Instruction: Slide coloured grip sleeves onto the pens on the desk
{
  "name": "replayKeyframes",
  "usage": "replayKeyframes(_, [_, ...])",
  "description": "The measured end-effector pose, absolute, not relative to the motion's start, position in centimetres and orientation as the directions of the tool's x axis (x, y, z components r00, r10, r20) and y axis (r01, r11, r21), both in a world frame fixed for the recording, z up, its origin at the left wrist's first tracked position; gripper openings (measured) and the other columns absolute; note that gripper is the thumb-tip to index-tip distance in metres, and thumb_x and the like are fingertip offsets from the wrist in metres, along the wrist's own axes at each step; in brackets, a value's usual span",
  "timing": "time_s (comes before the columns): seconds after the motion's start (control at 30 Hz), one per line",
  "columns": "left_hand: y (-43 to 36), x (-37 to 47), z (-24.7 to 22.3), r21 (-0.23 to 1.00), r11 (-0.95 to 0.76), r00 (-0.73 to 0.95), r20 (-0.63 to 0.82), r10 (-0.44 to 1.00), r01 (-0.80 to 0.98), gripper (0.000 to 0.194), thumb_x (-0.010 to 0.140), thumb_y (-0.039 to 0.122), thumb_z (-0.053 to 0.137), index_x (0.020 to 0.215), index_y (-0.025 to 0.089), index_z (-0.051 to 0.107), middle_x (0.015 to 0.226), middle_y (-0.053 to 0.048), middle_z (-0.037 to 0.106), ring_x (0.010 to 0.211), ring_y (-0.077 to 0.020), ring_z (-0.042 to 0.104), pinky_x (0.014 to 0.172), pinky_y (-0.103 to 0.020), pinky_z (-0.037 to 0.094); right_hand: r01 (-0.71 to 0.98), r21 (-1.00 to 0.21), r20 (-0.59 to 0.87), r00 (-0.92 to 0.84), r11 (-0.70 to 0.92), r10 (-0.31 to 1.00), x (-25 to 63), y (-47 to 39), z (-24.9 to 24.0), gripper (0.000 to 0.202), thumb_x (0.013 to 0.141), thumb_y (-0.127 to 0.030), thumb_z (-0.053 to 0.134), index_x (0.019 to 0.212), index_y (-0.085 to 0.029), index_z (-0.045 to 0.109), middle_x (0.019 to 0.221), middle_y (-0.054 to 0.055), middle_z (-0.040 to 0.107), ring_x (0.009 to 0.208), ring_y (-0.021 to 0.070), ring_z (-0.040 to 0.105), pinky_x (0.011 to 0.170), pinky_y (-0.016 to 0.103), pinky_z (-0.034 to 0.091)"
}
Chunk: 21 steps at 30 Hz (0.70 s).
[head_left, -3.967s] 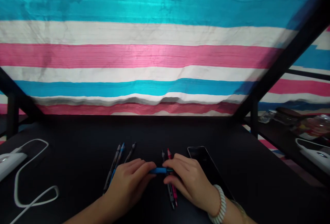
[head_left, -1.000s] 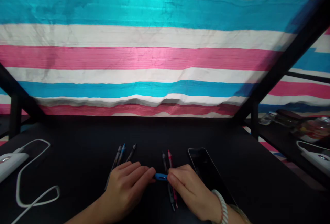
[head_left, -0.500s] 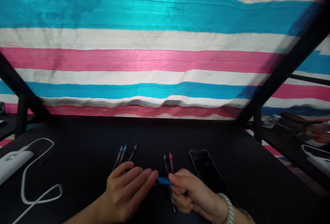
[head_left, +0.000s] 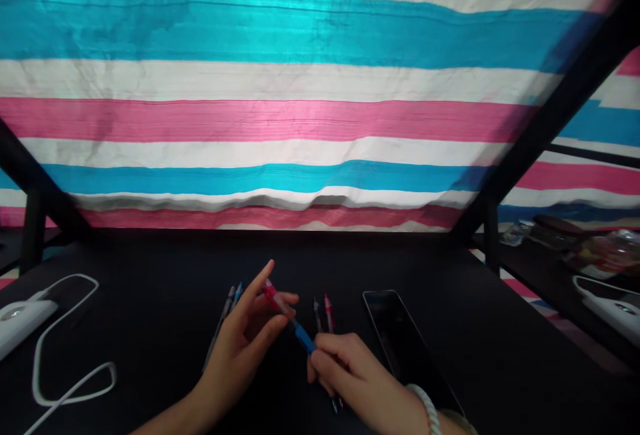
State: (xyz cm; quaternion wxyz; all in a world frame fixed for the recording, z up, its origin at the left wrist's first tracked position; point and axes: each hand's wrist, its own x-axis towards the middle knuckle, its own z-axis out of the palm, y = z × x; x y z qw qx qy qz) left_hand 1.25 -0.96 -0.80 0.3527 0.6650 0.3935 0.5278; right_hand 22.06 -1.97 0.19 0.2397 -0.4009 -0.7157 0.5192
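Observation:
A pen (head_left: 280, 303) with a pinkish-red end, a clear barrel and a blue part slants between my hands. My left hand (head_left: 245, 338) pinches its barrel between thumb and fingers, the index finger raised along the red end. At the lower end, my right hand (head_left: 345, 365) is closed on the blue part (head_left: 304, 339); whether that is a cap I cannot tell. Behind my left hand lie a grey pen (head_left: 220, 325) and a blue-tipped pen (head_left: 238, 290), partly hidden. Beyond my right hand lie a dark pen (head_left: 318, 315) and a red pen (head_left: 329, 311).
A dark phone (head_left: 395, 328) lies right of the pens on the black table (head_left: 165, 301). At left is a white device (head_left: 25, 321) with a looped white cable (head_left: 45, 348). Black frame bars slope up both sides before a striped sheet (head_left: 280, 121). Jars (head_left: 605, 255) stand at far right.
The pen's red end and barrel now show; earlier only a blue part was visible. My left hand has turned, its index finger lifting. The view has shifted slightly right.

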Motion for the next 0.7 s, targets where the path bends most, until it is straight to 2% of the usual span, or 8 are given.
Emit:
replayKeyframes(0.1, [-1.26, 1.53, -0.7, 0.934, -0.357, 0.139, 0.354, 0.925, -0.004, 0.063, 0.095, 0.029, 0.057, 0.149, 0.031, 0.025, 0.103, -0.006, 0.074, 0.083, -0.017, 0.073, 0.078, -0.031, 0.061, 0.472, -0.783, 0.079, -0.571, 0.405, 0.818, 21.8, -2.35, 0.42, 0.034, 0.094, -0.029, 0.052, 0.063, -0.017, 0.051, 0.056, -0.006, 0.039, 0.052, 0.0084, 0.04, 0.052, 0.022, 0.028])
replayKeyframes(0.2, [-1.41, 1.62, -0.56, 0.938, -0.337, 0.111, 0.345, 0.932, -0.085, 0.059, 0.095, 0.03, 0.058, 0.145, 0.031, 0.028, 0.102, -0.006, 0.074, 0.078, -0.0144, 0.071, 0.075, -0.028, 0.059, 0.471, -0.727, 0.158, -0.594, 0.5, 0.789, 21.69, -2.55, 0.47, 0.027, 0.093, -0.027, 0.054, 0.067, -0.018, 0.055, 0.058, -0.005, 0.045, 0.058, 0.0104, 0.047, 0.059, 0.023, 0.034])
replayKeyframes(0.3, [-1.39, 1.51, -0.53, 0.946, -0.297, 0.131, 0.313, 0.941, -0.128, 0.047, 0.094, 0.03, 0.058, 0.136, 0.03, 0.036, 0.099, -0.006, 0.074, 0.074, -0.0126, 0.067, 0.074, -0.027, 0.057, 0.446, -0.738, 0.203, -0.57, 0.507, 0.796, 21.88, -2.53, 0.56, 0.022, 0.095, -0.028, 0.049, 0.08, -0.018, 0.062, 0.065, -0.002, 0.056, 0.065, 0.0127, 0.054, 0.065, 0.024, 0.04])
replayKeyframes(0.37, [-1.31, 1.44, -0.52, 0.953, -0.255, 0.187, 0.284, 0.94, -0.164, 0.043, 0.093, 0.03, 0.059, 0.131, 0.029, 0.039, 0.093, -0.004, 0.073, 0.072, -0.0124, 0.066, 0.073, -0.027, 0.055, 0.439, -0.748, 0.221, -0.542, 0.498, 0.811, 22.12, -2.47, 0.65, 0.026, 0.097, -0.028, 0.046, 0.08, -0.018, 0.062, 0.069, 0.0, 0.058, 0.066, 0.0129, 0.055, 0.065, 0.025, 0.041])
replayKeyframes(0.5, [-1.03, 1.47, -0.49, 0.951, -0.196, 0.287, 0.261, 0.922, -0.238, 0.04, 0.091, 0.029, 0.063, 0.123, 0.029, 0.04, 0.078, 0.001, 0.069, 0.069, -0.0127, 0.063, 0.069, -0.027, 0.05, 0.432, -0.755, 0.249, -0.508, 0.494, 0.825, 22.49, -2.43, 0.82, 0.03, 0.1, -0.029, 0.041, 0.08, -0.018, 0.061, 0.072, 0.001, 0.06, 0.068, 0.0134, 0.055, 0.066, 0.025, 0.041])
replayKeyframes(0.7, [-0.51, 1.26, -0.62, 0.966, -0.083, 0.242, 0.144, 0.96, -0.245, 0.04, 0.089, 0.026, 0.064, 0.12, 0.028, 0.04, 0.075, 0.003, 0.067, 0.067, -0.0119, 0.06, 0.07, -0.027, 0.045, 0.432, -0.765, 0.237, -0.501, 0.478, 0.832, 22.52, -2.41, 1.01, 0.031, 0.101, -0.029, 0.04, 0.08, -0.018, 0.061, 0.072, 0.0, 0.059, 0.069, 0.0134, 0.056, 0.067, 0.024, 0.041])
